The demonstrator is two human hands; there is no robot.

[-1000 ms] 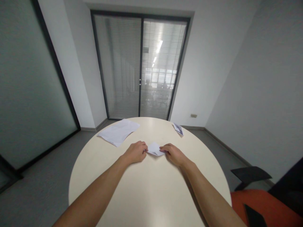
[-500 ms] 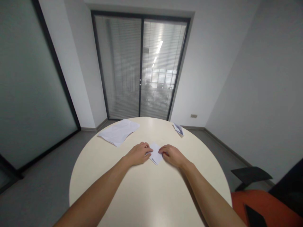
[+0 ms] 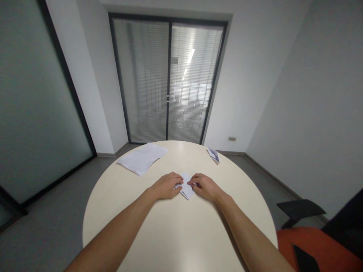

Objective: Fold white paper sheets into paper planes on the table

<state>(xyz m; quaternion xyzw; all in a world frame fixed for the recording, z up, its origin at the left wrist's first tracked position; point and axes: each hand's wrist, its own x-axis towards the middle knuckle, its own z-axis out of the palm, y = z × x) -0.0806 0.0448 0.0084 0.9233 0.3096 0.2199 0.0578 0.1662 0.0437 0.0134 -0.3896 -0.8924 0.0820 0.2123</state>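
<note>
A small folded piece of white paper (image 3: 186, 189) lies flat near the middle of the round cream table (image 3: 176, 234). My left hand (image 3: 167, 185) rests on its left edge with the fingers curled and the fingertips pressing the paper down. Pressing on the right edge is my right hand (image 3: 204, 186), its fingers bent, fingertips on the paper. The two hands almost meet over the fold.
A stack of white sheets (image 3: 142, 158) lies at the table's far left. A small folded paper (image 3: 213, 153) sits at the far right edge. An orange chair (image 3: 314, 251) with a black armrest stands at the lower right. Glass sliding doors with blinds (image 3: 168, 79) stand behind the table.
The paper was held slightly raised between both hands; it now lies flat on the table, folded smaller, and both hands have closed in over it.
</note>
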